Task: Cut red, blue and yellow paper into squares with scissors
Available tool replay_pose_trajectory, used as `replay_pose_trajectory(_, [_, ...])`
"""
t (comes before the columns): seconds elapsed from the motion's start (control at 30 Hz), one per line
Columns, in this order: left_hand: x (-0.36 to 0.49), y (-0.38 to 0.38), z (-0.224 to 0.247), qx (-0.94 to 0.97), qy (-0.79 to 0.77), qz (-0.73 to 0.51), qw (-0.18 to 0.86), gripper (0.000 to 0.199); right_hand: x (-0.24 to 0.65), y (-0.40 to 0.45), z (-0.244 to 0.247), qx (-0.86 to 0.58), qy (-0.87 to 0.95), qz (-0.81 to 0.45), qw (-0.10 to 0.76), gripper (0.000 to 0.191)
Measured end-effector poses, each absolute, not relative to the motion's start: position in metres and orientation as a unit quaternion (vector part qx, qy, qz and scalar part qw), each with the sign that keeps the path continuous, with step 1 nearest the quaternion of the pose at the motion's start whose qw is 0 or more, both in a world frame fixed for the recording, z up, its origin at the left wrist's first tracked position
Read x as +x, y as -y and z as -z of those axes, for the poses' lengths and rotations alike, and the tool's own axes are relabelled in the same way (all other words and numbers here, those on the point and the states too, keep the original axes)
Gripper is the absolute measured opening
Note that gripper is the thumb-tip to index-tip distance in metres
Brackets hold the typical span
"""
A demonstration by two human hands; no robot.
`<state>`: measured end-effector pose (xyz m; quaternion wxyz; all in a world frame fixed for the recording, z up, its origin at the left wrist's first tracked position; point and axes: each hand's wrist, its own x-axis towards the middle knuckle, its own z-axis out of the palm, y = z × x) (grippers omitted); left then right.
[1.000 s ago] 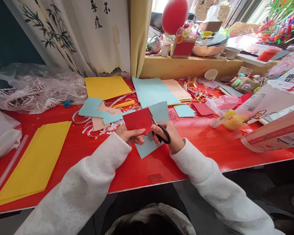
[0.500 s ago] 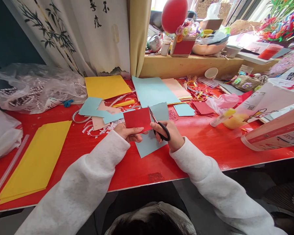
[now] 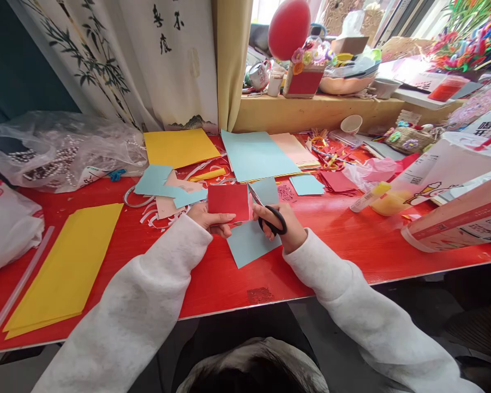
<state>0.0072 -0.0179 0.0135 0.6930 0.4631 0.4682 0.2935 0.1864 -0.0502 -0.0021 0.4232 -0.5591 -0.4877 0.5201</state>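
Observation:
A square of red paper (image 3: 228, 202) is pinched between the thumb and fingers of my left hand (image 3: 213, 219). My right hand (image 3: 288, 225) grips black-handled scissors (image 3: 275, 219), whose blades point up and left along the paper's right edge. Whether the blades touch the paper I cannot tell. Below both hands, a light blue sheet (image 3: 253, 243) lies on the red table (image 3: 331, 240). Another light blue piece (image 3: 265, 190) shows behind the scissors. Left of the red paper, blue and pink cut pieces (image 3: 153, 180) lie over white paper shreds.
Yellow sheets (image 3: 65, 267) lie at the left, a yellow sheet (image 3: 180, 147) and a large blue sheet (image 3: 259, 154) at the back. Small blue squares (image 3: 306, 184) and red squares (image 3: 337, 182) sit right of centre. A glue stick (image 3: 370, 197) and drink cups (image 3: 454, 218) stand at the right.
The red paper has turned slightly and sits a little lower, with a pale edge now showing at its right and bottom. My left hand has shifted slightly left. The view has moved a little.

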Motion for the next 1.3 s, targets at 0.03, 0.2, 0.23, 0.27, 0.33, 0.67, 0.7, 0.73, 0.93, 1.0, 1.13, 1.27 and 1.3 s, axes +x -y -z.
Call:
replay_pose_trajectory(0.03, [0.006,0.017,-0.014,0.467,-0.474,-0.288,0.688,0.009,0.187,0.050,0.003,-0.564,0.485,-0.517,0.422,0.046])
replay_pose_trajectory(0.2, [0.002,0.014,-0.015,0.492,-0.468,-0.315,0.664,0.012,0.191,0.044,0.016,-0.577,0.524,-0.484,0.398,0.037])
replay_pose_trajectory(0.23, [0.002,0.014,-0.016,0.493,-0.459,-0.335,0.659,0.013,0.192,0.043,0.021,-0.582,0.539,-0.473,0.384,0.036])
replay_pose_trajectory(0.27, [0.002,0.014,-0.016,0.493,-0.449,-0.356,0.655,0.015,0.192,0.042,0.025,-0.585,0.558,-0.457,0.370,0.037])
replay_pose_trajectory(0.33, [0.003,0.014,-0.016,0.490,-0.424,-0.394,0.652,0.019,0.191,0.040,0.032,-0.581,0.608,-0.415,0.347,0.040])
replay_pose_trajectory(0.67, [0.010,0.018,-0.009,0.505,-0.462,-0.428,0.590,0.028,0.192,0.049,0.013,-0.476,0.750,-0.333,0.317,0.035])
replay_pose_trajectory(0.7, [0.011,0.018,-0.008,0.528,-0.478,-0.410,0.569,0.028,0.192,0.050,0.010,-0.456,0.719,-0.391,0.348,0.035])
replay_pose_trajectory(0.73, [0.012,0.020,-0.007,0.553,-0.491,-0.390,0.549,0.029,0.191,0.051,0.008,-0.436,0.685,-0.447,0.375,0.034])
replay_pose_trajectory(0.93, [0.015,0.026,-0.004,0.594,-0.521,-0.375,0.485,0.037,0.196,0.050,0.002,-0.429,0.568,-0.505,0.490,0.030])
replay_pose_trajectory(1.0, [0.015,0.028,-0.007,0.574,-0.522,-0.400,0.488,0.038,0.199,0.050,-0.001,-0.423,0.549,-0.496,0.523,0.029])
replay_pose_trajectory(1.13, [0.015,0.030,-0.012,0.567,-0.518,-0.402,0.499,0.035,0.199,0.048,-0.004,-0.437,0.516,-0.537,0.505,0.037])
replay_pose_trajectory(1.27, [0.016,0.031,-0.010,0.576,-0.478,-0.401,0.528,0.031,0.199,0.046,-0.001,-0.462,0.513,-0.529,0.493,0.047])
replay_pose_trajectory(1.3, [0.017,0.032,-0.009,0.583,-0.470,-0.396,0.532,0.032,0.199,0.046,0.000,-0.466,0.524,-0.526,0.480,0.043])
